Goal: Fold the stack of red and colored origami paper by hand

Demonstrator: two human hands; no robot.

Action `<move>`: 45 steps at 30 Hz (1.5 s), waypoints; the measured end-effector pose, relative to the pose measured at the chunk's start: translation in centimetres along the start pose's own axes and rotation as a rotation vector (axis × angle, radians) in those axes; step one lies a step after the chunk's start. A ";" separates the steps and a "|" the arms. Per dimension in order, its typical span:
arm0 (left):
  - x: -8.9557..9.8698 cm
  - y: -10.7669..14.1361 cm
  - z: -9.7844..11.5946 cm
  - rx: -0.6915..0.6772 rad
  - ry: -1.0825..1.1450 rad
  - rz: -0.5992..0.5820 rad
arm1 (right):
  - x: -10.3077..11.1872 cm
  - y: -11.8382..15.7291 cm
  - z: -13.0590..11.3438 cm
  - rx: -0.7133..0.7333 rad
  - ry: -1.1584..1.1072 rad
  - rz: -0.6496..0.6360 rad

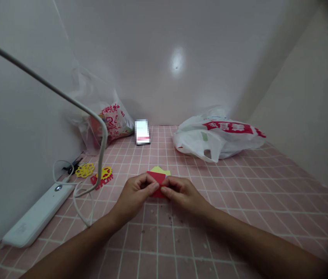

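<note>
A small piece of red paper (155, 177) is held up between my two hands over the tiled-pattern surface. My left hand (137, 192) pinches its left side, thumb against the fingers. On the other side, my right hand (182, 192) grips the right edge, also with thumb and fingertips closed. The paper seems folded, though my fingers hide part of it. Just behind it lies some yellow paper (159, 169), partly covered by the red piece.
To the left are yellow paper cutouts (85, 170), a red cutout (104, 180), dark-handled scissors (71, 168) and a white power bank (37, 215) with a looping cable (103, 143). Farther back stand a printed plastic bag (113, 120), a lit phone (142, 131) and a white plastic bag (218, 133).
</note>
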State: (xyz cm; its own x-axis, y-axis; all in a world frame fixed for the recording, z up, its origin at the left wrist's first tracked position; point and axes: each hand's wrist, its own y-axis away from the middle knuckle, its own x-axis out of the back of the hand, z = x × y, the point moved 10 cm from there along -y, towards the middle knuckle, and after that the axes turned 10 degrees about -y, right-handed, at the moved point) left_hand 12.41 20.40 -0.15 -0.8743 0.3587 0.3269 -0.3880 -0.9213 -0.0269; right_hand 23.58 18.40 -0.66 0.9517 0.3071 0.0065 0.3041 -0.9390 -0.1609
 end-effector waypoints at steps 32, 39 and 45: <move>0.7 -0.1 -1.1 -0.002 0.180 0.129 | 1.1 -0.1 -0.4 0.048 0.107 0.064; -0.5 0.3 -0.4 -0.030 0.175 0.076 | 1.7 0.5 -1.6 0.173 0.071 0.173; -1.0 0.7 -0.3 -0.041 0.148 0.071 | 1.4 0.6 -1.3 0.161 0.041 0.159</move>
State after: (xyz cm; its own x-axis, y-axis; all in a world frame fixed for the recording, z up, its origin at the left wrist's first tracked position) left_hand 12.89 19.49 -0.80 -0.9322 0.3138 0.1805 -0.3326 -0.9392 -0.0848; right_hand 25.17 18.07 0.53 0.9891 0.1473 0.0079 0.1421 -0.9372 -0.3186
